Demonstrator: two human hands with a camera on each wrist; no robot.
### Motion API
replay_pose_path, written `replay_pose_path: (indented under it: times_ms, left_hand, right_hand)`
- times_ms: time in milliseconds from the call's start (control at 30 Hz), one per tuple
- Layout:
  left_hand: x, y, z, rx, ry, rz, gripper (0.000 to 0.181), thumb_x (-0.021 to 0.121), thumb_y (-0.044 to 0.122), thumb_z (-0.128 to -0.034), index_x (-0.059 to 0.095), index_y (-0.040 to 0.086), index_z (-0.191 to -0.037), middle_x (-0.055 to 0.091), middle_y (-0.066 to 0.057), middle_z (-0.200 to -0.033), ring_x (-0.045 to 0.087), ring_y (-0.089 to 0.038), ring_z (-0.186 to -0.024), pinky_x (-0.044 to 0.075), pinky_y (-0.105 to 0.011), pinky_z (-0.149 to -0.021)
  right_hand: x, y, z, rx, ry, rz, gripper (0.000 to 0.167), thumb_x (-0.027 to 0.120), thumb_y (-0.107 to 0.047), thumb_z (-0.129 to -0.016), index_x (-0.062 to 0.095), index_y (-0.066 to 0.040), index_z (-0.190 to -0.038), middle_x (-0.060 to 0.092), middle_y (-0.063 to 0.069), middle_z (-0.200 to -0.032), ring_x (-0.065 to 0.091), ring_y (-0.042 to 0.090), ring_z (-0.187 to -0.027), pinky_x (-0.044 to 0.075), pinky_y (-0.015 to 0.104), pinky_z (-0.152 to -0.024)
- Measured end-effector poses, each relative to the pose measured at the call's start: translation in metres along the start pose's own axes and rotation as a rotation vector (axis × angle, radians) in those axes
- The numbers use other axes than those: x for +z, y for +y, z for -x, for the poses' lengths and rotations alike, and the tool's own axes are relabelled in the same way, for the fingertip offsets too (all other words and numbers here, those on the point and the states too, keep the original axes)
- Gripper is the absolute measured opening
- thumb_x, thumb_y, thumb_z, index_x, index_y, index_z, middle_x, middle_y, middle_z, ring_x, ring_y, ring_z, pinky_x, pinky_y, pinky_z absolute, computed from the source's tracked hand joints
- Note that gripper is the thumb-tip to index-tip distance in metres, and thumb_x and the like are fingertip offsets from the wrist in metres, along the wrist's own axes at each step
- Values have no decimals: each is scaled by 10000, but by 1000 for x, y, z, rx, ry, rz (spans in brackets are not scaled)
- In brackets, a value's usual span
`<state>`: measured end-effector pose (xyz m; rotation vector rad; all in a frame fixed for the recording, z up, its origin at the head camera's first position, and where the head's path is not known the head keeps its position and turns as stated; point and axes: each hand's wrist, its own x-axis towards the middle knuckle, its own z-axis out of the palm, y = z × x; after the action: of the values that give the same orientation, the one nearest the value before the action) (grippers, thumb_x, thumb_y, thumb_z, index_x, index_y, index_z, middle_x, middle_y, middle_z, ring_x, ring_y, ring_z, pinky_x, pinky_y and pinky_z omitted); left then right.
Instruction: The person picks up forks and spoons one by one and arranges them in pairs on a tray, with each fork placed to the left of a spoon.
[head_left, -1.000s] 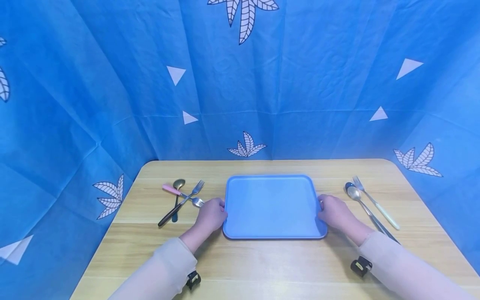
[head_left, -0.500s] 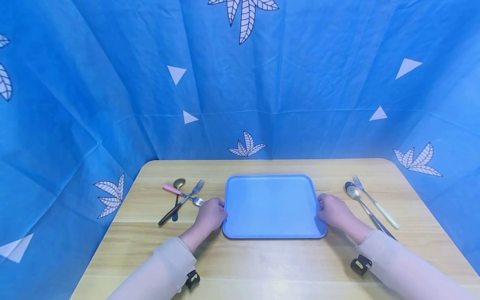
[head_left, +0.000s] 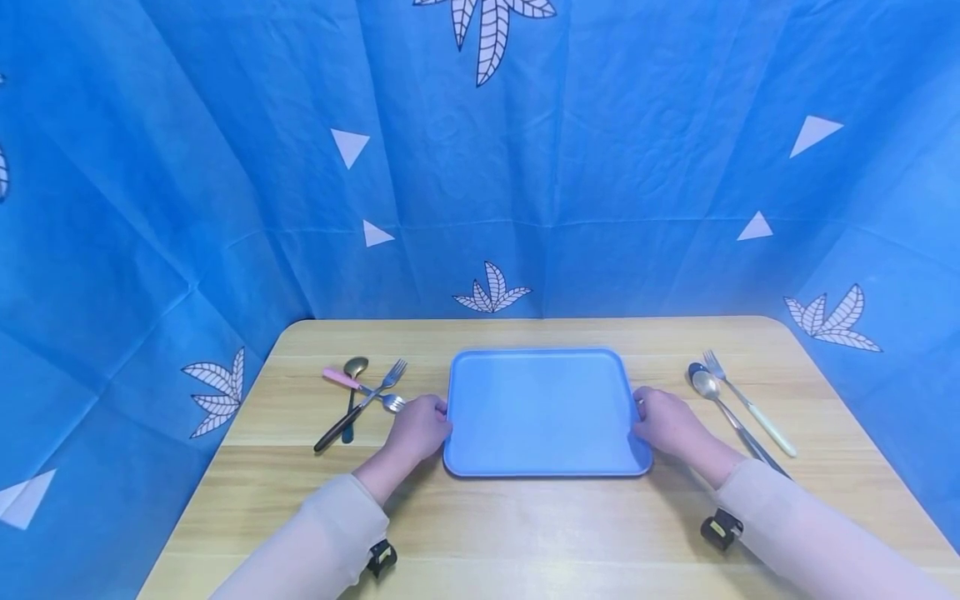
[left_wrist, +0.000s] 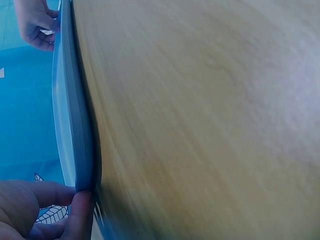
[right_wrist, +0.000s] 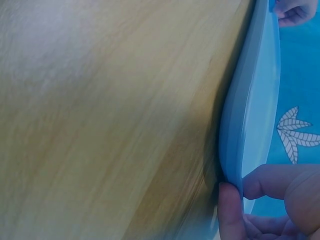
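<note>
A blue rectangular tray (head_left: 547, 412) lies in the middle of the wooden table, its inside bare. My left hand (head_left: 417, 429) grips its left side, and in the left wrist view the thumb and a finger of that hand (left_wrist: 47, 207) pinch the rim of the tray (left_wrist: 75, 100). On the opposite side my right hand (head_left: 667, 423) holds the right edge. Seen from the right wrist, thumb and forefinger of this hand (right_wrist: 272, 192) close on the rim near a corner of the tray (right_wrist: 237, 135).
Left of the tray, a dark-handled fork (head_left: 363, 407), a pink-handled fork (head_left: 343, 378) and a spoon (head_left: 356, 367) lie crossed. To the right are a pale-handled fork (head_left: 768, 427), a metal spoon (head_left: 707, 385) and a dark spoon (head_left: 695, 368). A blue patterned cloth (head_left: 450, 167) hangs behind the table.
</note>
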<state>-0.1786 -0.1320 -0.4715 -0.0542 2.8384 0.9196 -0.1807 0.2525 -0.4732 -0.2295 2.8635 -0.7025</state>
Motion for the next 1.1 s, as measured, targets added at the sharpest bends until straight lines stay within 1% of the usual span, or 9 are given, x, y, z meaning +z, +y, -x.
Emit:
replay_pose_path:
  times_ms: [133,267,467,567,667,867,967,1033,1100]
  left_hand:
    - [-3,-2,1,-17,-8,-13,250,689,109,-851,689,6,-1079,678,-52,-884,625,-206,-790,533,-396,-748]
    - [-7,-6,3,-27,-5,-50,219,666,195,-887,703,57,-1053,685,-40,-910,616,-201,-780,511,-397,-717]
    - [-15,-14,2,-3,22,-86,249,659,242,-908,710,77,-1087,698,-36,-951,617,-186,-778,505,-395,-714]
    - [-19,-19,1,1,37,-87,276,647,240,-911,703,78,-1127,703,-40,-970,604,-174,-731,490,-364,-667]
    - [-24,-23,0,9,66,-92,308,628,233,-912,694,73,-1167,705,-43,-972,583,-172,-687,463,-340,-622]
    - [-38,-30,-2,57,158,-171,283,629,203,-898,714,73,-1134,707,-40,-939,597,-185,-718,460,-346,-606]
    - [-43,-34,-4,69,174,-180,285,638,180,-893,709,48,-1135,709,-76,-969,606,-199,-702,457,-342,-563]
    - [-44,-37,-6,78,189,-190,290,654,174,-892,707,34,-1140,714,-104,-1009,634,-227,-729,469,-353,-555]
    - [-45,-41,-7,78,206,-198,298,658,171,-888,705,32,-1148,714,-125,-1039,663,-274,-788,494,-394,-572]
  right_hand:
    - [0,0,0,5,-1,4,561,682,-11,-767,493,211,-1247,585,47,-735,547,186,-653,471,322,-584]
    - [0,-1,-1,4,-8,7,558,682,-11,-772,490,213,-1246,594,49,-746,554,183,-657,478,319,-587]
    - [-1,-2,-1,1,-11,1,561,678,-13,-783,477,222,-1250,586,47,-739,543,181,-648,467,318,-573]
    - [-2,-2,0,8,-13,-4,562,679,-10,-782,477,222,-1251,583,48,-733,541,182,-642,466,320,-569]
    - [-2,-3,1,15,-16,-5,555,688,-10,-781,485,215,-1246,593,54,-751,553,186,-659,479,324,-579]
    - [-4,-3,1,15,-17,-2,544,698,-15,-780,497,205,-1235,637,80,-817,593,209,-719,520,358,-629]
    - [-4,-3,1,24,-22,-6,540,694,-14,-784,496,202,-1238,641,89,-830,598,213,-726,524,362,-634]
    - [-4,-3,1,26,-27,-11,534,689,-12,-787,497,200,-1237,646,94,-835,600,212,-726,525,357,-630]
    - [-4,-4,1,27,-32,-19,522,685,-9,-791,501,198,-1234,656,100,-837,606,210,-724,527,351,-627]
